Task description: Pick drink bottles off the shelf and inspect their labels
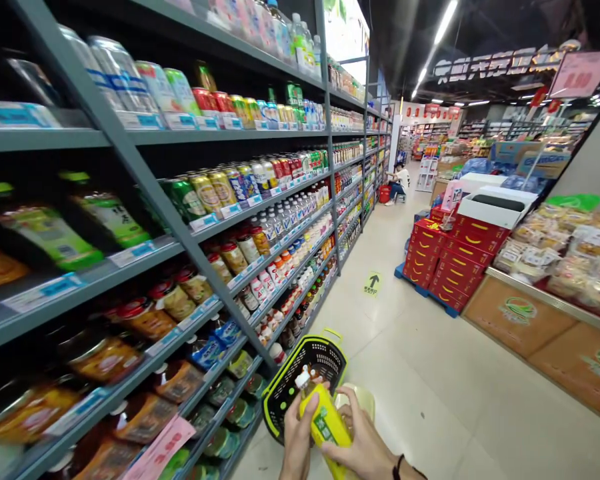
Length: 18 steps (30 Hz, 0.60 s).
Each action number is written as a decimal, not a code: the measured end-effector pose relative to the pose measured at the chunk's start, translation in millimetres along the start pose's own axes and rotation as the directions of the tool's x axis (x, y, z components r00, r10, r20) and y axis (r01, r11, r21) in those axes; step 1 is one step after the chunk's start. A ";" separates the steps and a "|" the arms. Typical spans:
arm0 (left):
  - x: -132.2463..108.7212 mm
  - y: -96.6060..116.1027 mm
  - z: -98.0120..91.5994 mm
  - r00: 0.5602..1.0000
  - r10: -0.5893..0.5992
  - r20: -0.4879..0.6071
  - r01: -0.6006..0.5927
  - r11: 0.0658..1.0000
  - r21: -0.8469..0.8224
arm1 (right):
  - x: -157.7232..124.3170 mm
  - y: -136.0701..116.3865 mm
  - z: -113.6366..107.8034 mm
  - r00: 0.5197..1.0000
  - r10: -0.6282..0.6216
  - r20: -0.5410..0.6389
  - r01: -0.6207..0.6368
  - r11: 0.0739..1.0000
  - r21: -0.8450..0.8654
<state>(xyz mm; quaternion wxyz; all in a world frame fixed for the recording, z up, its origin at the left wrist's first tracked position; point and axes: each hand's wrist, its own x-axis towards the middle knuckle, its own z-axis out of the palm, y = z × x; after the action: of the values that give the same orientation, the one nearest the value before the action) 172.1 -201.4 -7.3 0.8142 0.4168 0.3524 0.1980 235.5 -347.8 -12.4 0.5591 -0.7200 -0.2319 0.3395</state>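
Note:
A yellow plastic bottle with a white cap and green label (pixel 327 423) is held up in front of me at the bottom centre. My left hand (pixel 297 443) grips it near the neck, and my right hand (pixel 360 448), with a dark cord bracelet at the wrist, wraps around its body. Just below and behind them hangs a black shopping basket with a yellow-green rim (pixel 305 377). A pale yellow object (pixel 360 400) sits beyond the bottle, partly hidden by my right hand. I cannot tell which hand carries the basket.
Grey shelves of cans, bottles and jars (pixel 180 200) run along the left. A tiled aisle floor (pixel 420 373) stretches ahead, with a seated person (pixel 397 183) far down it. Red boxes on a blue pallet (pixel 453 257) and a snack display (pixel 555 267) stand on the right.

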 end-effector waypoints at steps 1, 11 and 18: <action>1.9 2.6 10.2 0.999 0.007 -0.037 -0.008 0.999 -0.040 | 1.2 1.6 -14.8 1.000 -0.002 0.026 0.001 0.999 0.054; -3.3 80.2 110.8 0.958 0.276 -0.078 -0.279 0.960 -0.031 | -5.9 -29.3 -97.6 0.977 -0.062 0.205 -0.030 0.908 0.419; -35.5 100.4 145.8 0.861 0.428 0.274 -0.462 0.884 0.075 | -15.6 -58.4 -112.4 0.983 -0.102 0.153 0.016 0.876 0.481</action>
<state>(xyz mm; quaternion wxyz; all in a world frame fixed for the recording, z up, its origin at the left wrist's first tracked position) 253.0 -244.3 148.2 0.7532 0.5637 0.1540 0.3020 311.9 -416.1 63.6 0.7072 -0.5201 -0.2106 0.4302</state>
